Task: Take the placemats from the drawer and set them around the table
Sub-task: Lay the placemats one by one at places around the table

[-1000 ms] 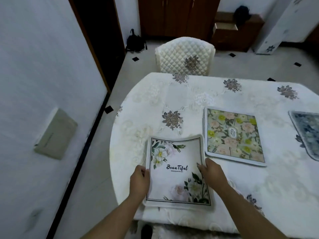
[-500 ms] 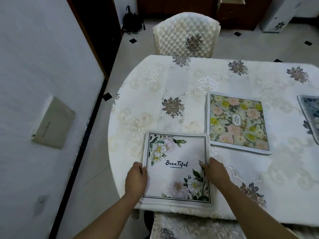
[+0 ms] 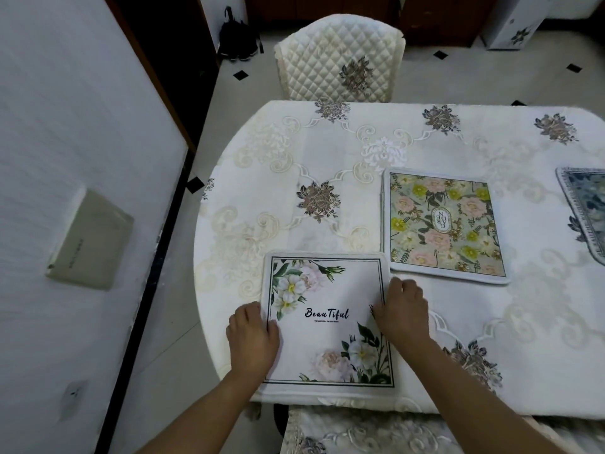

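While both hands flank it, white placemat [image 3: 327, 319] lies square, text upright.

At the top centre of my view I see a quilted cream chair [image 3: 339, 57] with a brown flower on its back. A black bag [image 3: 238, 40] lies on the floor at the upper left, beside a dark doorway [image 3: 170, 44]. The pale floor [image 3: 458, 77] has small black diamond tiles. On the white wall [image 3: 65, 126] at the left hangs a beige box [image 3: 91, 237]. A second patterned chair [image 3: 360, 434] shows at the bottom edge.
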A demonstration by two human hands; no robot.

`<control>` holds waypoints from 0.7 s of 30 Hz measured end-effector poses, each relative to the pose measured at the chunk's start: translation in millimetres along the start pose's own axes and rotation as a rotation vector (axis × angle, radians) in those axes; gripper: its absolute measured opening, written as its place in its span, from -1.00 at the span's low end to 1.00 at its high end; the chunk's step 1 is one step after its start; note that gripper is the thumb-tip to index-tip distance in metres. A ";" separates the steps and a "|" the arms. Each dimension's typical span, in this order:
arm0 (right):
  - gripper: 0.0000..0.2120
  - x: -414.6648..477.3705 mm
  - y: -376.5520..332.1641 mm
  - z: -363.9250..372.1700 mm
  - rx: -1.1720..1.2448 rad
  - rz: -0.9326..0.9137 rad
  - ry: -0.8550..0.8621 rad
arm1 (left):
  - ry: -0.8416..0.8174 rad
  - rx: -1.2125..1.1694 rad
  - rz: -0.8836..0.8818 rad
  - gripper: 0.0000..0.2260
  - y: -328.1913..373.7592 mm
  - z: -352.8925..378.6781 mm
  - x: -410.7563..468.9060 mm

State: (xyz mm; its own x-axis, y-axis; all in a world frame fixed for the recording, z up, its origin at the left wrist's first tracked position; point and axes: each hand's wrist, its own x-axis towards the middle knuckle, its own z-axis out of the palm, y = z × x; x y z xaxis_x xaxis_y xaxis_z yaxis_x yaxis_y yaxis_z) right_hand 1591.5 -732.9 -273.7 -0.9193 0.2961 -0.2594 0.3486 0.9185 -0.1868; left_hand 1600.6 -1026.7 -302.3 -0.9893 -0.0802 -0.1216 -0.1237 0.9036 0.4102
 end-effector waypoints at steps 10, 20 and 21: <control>-0.35 60.6 -72.4 44.7 -0.091 -0.495 -0.054 | -0.151 0.165 0.452 -0.41 61.9 36.6 99.6; -0.31 81.2 -14.7 41.5 -0.079 -0.432 0.006 | -0.069 0.195 0.455 -0.44 37.3 43.8 97.8; -0.32 82.3 -12.9 40.7 -0.092 -0.427 0.007 | -0.068 0.204 0.445 -0.45 32.8 41.9 96.4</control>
State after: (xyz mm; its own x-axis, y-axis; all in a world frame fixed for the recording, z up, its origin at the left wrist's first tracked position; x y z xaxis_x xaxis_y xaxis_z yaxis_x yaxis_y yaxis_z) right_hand 1518.8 -731.1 -331.2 -0.9788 -0.1140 -0.1702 -0.0809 0.9784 -0.1904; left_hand 1504.4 -987.1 -338.4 -0.9347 0.3535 -0.0367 0.3337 0.9085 0.2515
